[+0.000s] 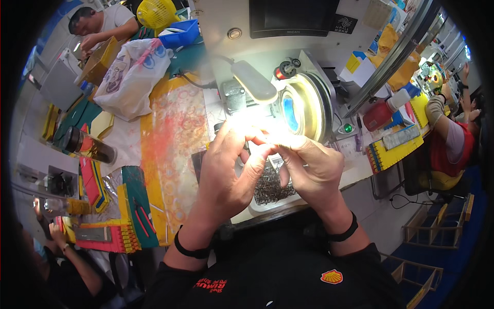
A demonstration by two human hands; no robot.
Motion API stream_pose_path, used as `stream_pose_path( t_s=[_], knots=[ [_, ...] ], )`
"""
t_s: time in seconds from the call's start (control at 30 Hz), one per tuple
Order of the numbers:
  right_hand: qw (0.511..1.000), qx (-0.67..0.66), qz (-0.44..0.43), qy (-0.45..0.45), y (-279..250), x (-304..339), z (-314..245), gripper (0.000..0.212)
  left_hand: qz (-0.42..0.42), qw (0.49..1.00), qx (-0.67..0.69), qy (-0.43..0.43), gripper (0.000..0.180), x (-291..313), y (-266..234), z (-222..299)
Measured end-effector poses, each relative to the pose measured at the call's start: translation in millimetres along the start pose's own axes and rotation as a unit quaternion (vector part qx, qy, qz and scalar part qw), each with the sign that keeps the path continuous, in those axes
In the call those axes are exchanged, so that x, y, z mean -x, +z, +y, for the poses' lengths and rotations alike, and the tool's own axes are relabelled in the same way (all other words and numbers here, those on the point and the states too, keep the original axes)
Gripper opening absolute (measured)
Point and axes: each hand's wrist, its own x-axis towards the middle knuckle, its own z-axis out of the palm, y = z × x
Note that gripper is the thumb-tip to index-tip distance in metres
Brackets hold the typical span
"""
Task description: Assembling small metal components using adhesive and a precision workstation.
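Observation:
Both hands meet under a bright lamp, fingertips pinched together. My left hand (229, 172) is closed, thumb against forefinger, on something lost in the glare. Opposite it, my right hand (314, 167) pinches close to the same spot; what it holds is too small and overexposed to make out. Below the fingers lies a tray (260, 207) heaped with many small dark metal pieces (272, 186). Just beyond the hands a grey lamp head (254, 82) shines down. Behind the right hand sits a round machine bowl (311, 110) with a pale metal rim and a blue inner part.
A spool of red wire (284, 70) stands behind the bowl. A green button (347, 128) and a red bottle (378, 117) are to the right, near a metal post (393, 56). Leftward are a stained yellow mat (172, 149), a plastic bag (131, 77) and a jar (90, 145). Other people work around.

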Motion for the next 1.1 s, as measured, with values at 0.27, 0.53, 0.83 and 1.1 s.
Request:
stream_pose_path(
  t_s=[0.27,0.53,0.83,1.1],
  knots=[
    [0.999,0.042,0.026,0.017,-12.0,-0.6,-14.1,0.022,0.047,0.999,0.015,-0.024,0.018,4.5,13.3,-7.3],
    [0.978,0.187,0.064,-0.060,-88.7,-44.6,14.1,0.018,0.039,0.959,-0.280,0.010,0.018,-20.3,46.4,11.5],
    [0.982,0.019,-0.186,-0.011,-103.8,-79.2,54.4,0.033,0.049,0.945,-0.313,-0.074,0.049,-37.6,69.3,6.2],
    [0.976,0.086,-0.178,-0.096,-109.1,-77.0,57.6,0.024,0.051,0.928,-0.283,-0.235,0.041,-24.6,65.4,-0.5]
  ],
)
